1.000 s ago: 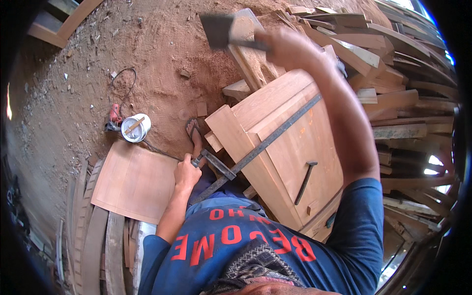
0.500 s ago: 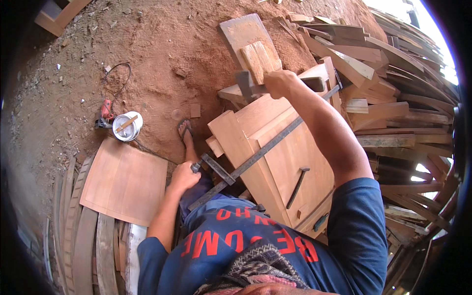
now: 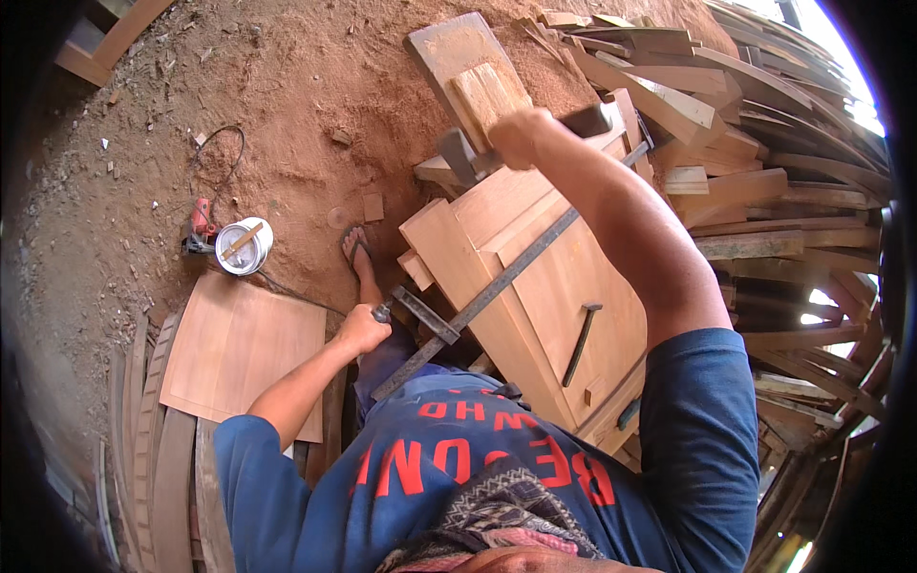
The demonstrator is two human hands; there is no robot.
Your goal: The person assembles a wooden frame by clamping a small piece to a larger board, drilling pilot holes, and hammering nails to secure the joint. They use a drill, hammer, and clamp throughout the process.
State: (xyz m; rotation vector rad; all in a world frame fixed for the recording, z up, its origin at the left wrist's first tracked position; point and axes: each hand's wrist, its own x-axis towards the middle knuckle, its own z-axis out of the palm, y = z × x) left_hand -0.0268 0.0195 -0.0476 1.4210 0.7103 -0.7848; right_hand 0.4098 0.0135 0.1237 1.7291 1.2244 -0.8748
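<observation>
A long bar clamp (image 3: pixel 506 277) lies across the pale wooden cabinet-like piece (image 3: pixel 463 244), its bar running from my waist to the far right edge. My left hand (image 3: pixel 362 330) is closed around the screw handle of the clamp's near jaw. Above the far end of the wooden piece, my right hand (image 3: pixel 517 139) grips a hammer with a dark metal head (image 3: pixel 458 156). The hammer's dark handle end shows past my fist. On the panel rest a dark metal bar with a wider end (image 3: pixel 583 344) and a small wood block (image 3: pixel 595 391).
Stacked timber (image 3: pixel 774 205) fills the right side. A board with a pale wood block (image 3: pixel 490 95) lies beyond the workpiece. At left are a flat wooden panel (image 3: pixel 244 353), a white bucket (image 3: pixel 244 246) and a red power tool (image 3: pixel 201 220). My sandalled foot (image 3: pixel 356 246) stands on dusty ground.
My right hand and the hammer have shifted slightly left and farther away. My left hand stays at the clamp handle, its elbow now farther out to the left.
</observation>
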